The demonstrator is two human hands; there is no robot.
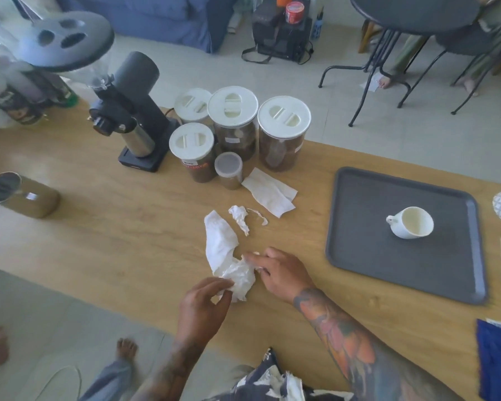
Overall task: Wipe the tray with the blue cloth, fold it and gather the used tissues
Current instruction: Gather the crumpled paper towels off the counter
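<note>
White crumpled tissue (232, 270) is pinched in my left hand (204, 306); my right hand (281, 272) presses it; two tissues (268, 192) wait; blue cloth (496, 361) lies folded near the tray (359, 256).

Soft daylight; blurred, warped edges

White-lidded jars (237, 131) stand beside a black grinder (133, 111); a white cup (412, 226) lies tipped.

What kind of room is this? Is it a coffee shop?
Probably a small cafe or home coffee corner: a coffee grinder and lidded jars of coffee beans stand on a wooden counter, with a round cafe table behind.
</note>
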